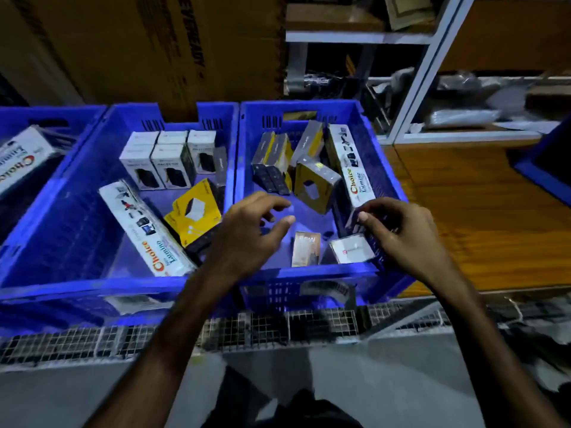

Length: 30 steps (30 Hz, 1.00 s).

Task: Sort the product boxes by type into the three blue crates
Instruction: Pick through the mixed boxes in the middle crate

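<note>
While the right hand [401, 233] curls round the near end of a long white Choice box [349, 168] leaning in the right crate [309, 270], the left hand [247, 230] hovers spread; light, stiff card, best gripped mid-length.

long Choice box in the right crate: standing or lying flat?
Tilted, not flat. The long Choice box leans along the right crate's right wall, far end raised; the right hand grips its near end.

Both hands, left hand [251, 225] and right hand [401, 230], hover over the right crate [309, 270].
</note>
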Available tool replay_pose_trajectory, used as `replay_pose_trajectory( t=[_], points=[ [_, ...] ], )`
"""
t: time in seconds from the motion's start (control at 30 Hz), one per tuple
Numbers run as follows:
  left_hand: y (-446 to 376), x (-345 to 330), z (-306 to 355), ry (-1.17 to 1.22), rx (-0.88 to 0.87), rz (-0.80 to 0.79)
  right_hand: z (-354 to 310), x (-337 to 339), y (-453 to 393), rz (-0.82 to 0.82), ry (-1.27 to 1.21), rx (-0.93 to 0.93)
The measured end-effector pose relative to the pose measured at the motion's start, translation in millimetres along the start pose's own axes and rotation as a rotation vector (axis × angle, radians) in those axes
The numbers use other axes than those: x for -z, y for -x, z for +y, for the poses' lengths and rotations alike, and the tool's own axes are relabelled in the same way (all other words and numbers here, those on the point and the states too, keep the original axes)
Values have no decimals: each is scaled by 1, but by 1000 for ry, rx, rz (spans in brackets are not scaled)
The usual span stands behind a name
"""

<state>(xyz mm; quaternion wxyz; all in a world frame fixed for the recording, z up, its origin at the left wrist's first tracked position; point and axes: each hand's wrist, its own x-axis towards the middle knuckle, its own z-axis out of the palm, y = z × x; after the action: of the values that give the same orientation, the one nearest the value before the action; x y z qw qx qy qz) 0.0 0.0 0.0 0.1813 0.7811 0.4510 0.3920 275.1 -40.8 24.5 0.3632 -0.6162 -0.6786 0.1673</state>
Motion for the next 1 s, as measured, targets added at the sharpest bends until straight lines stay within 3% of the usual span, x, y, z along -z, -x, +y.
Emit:
replay_pose_trajectory(
  t=[0.2,0.43,0.6,0.73,0.8,0.9,1.0],
  points=[
    [-27,-21,2,-107,187,-353,14,13,-16,-122,134,-91],
    [-72,-60,1,-423,307,-886,24,0,-33,-451,400,-5],
    [-86,-94,4,-670,513,-1132,17,-29,-42,-683,644,-149],
    [-93,-100,7,-712,550,-1236,2,-39,-48,-873,678,-328],
    [-91,-97,14,-617,630,-1311,-2,-41,-49,-922,648,-421],
    [-85,-89,21,-438,742,-1310,0,-44,-47,-880,639,-459],
    [-83,-77,15,-297,671,-1160,-3,-32,-45,-749,539,-504]
  ],
)
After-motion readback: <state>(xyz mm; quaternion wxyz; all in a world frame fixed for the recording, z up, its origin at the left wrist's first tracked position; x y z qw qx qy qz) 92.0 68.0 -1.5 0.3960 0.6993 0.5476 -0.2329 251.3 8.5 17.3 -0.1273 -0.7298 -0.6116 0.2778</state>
